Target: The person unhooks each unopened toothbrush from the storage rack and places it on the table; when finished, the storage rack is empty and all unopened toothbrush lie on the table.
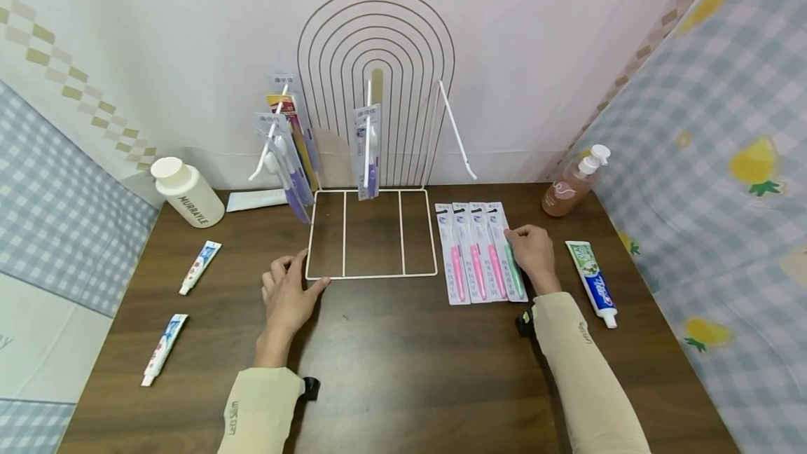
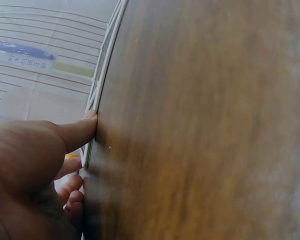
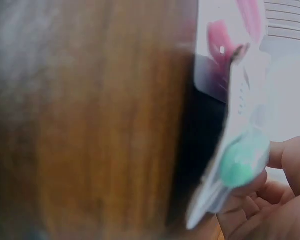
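Brown wooden tabletop carries a white wire rack, steadied at its corner by the left hand with relaxed fingers. The right hand pinches the green toothbrush pack, outermost of four; probably light, slippery, best lifted by its edge.

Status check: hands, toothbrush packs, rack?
Left hand touching rack base. Right hand lifting green pack edge. Three pink packs flat beside. Nothing blocking.

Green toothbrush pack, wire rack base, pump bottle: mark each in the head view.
green toothbrush pack [image 1: 515, 277], head view, lower handle.
wire rack base [image 1: 372, 275], head view, front rail.
pump bottle [image 1: 563, 196], head view, brown body.
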A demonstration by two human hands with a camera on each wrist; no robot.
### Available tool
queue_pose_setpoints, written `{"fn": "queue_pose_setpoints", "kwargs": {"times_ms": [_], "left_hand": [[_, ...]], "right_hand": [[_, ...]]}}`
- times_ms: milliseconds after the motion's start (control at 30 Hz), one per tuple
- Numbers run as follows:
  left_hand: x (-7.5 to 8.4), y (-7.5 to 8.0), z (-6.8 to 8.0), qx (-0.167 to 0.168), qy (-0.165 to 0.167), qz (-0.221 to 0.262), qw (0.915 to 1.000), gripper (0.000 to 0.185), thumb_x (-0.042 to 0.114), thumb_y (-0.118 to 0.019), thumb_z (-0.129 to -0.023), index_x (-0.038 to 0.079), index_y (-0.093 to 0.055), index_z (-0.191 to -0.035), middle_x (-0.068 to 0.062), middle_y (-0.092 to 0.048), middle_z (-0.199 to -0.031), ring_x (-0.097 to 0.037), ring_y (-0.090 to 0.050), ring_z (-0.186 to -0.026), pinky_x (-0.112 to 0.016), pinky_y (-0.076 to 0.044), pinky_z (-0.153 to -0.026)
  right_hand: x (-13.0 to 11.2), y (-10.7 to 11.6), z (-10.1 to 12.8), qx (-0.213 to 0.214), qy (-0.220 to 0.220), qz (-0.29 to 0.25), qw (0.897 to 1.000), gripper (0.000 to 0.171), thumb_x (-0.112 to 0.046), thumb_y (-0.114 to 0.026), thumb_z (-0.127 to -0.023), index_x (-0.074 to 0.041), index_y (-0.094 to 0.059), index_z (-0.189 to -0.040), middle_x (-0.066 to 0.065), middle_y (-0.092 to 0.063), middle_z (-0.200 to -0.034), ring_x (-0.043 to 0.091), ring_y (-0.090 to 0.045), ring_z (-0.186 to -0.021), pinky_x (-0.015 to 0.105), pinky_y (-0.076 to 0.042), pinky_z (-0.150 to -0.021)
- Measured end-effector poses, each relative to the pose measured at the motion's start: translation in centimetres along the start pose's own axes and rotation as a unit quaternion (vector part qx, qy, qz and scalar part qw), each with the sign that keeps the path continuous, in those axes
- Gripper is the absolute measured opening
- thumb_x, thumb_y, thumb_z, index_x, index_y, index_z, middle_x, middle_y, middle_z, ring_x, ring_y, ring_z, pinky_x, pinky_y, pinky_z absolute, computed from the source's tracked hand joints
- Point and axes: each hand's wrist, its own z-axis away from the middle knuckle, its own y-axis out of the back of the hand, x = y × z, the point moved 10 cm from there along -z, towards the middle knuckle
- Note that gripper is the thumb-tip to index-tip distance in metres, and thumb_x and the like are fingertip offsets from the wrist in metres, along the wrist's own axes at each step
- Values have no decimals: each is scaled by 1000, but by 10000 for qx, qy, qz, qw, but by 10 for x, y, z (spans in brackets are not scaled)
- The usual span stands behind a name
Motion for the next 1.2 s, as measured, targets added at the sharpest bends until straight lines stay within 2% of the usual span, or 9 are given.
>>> {"fn": "queue_pose_setpoints", "kwargs": {"times_ms": [233,467,633,733,833,967,1033,1100,1200], "left_hand": [[-2,-2,0,-21,-12,40,10000,76,29,-77,-110,8,-42,-174,-27,-34,-167,-53,-29,-141,-69,-25,-119],[-1,1,1,-41,9,-2,10000,76,30,-77,-110,8,-42,-174,-27,-35,-165,-53,-30,-140,-69,-25,-118],[-1,1,1,-115,69,-15,9999,76,30,-76,-111,9,-40,-175,-26,-33,-167,-52,-30,-141,-68,-25,-119],[0,1,1,-14,-10,-6,10000,76,29,-78,-110,7,-42,-174,-27,-35,-165,-53,-31,-138,-68,-26,-118],[-2,2,1,69,-71,10,10000,76,29,-78,-109,7,-44,-173,-29,-35,-164,-54,-31,-136,-69,-26,-116],[-3,3,2,52,-60,26,10000,76,28,-78,-109,8,-44,-173,-29,-35,-164,-54,-31,-136,-69,-25,-117],[-4,3,2,34,-23,63,10000,76,29,-78,-109,9,-44,-173,-28,-35,-165,-54,-31,-137,-69,-25,-117],[-4,2,2,14,-3,90,10000,76,29,-78,-109,9,-44,-173,-28,-35,-166,-53,-30,-138,-69,-25,-118],[-2,0,1,-18,-3,111,9999,76,30,-77,-109,9,-43,-174,-27,-34,-167,-53,-30,-139,-69,-25,-118]], "right_hand": [[-3,1,4,113,103,111,9998,39,-34,-64,-117,1,-79,-127,20,-79,-118,28,-69,-97,35,-49,-79],[-5,1,5,96,122,216,9996,41,-35,-61,-118,1,-77,-128,22,-77,-121,31,-69,-100,36,-49,-80],[-23,5,13,421,412,472,9971,41,-32,-57,-119,4,-74,-125,26,-73,-121,38,-69,-102,51,-55,-88],[-48,1,19,597,822,378,9941,39,-29,-59,-117,5,-74,-128,28,-70,-126,43,-67,-112,61,-54,-99],[-86,-9,24,568,1463,17,9876,35,-22,-64,-115,6,-75,-133,28,-68,-131,45,-66,-119,63,-54,-107],[-145,-25,37,312,2379,-443,9698,32,-16,-71,-113,6,-77,-135,30,-73,-131,46,-70,-122,60,-56,-111],[-173,-33,44,128,2755,-623,9592,33,-16,-73,-112,6,-77,-136,29,-76,-130,45,-74,-119,54,-60,-107],[-199,-39,52,-69,3018,-803,9500,35,-17,-74,-111,5,-77,-138,26,-77,-130,42,-77,-113,44,-63,-99],[-232,-49,60,-393,3210,-1138,9394,40,-17,-77,-109,3,-75,-144,23,-76,-132,33,-77,-96,27,-58,-79]]}}
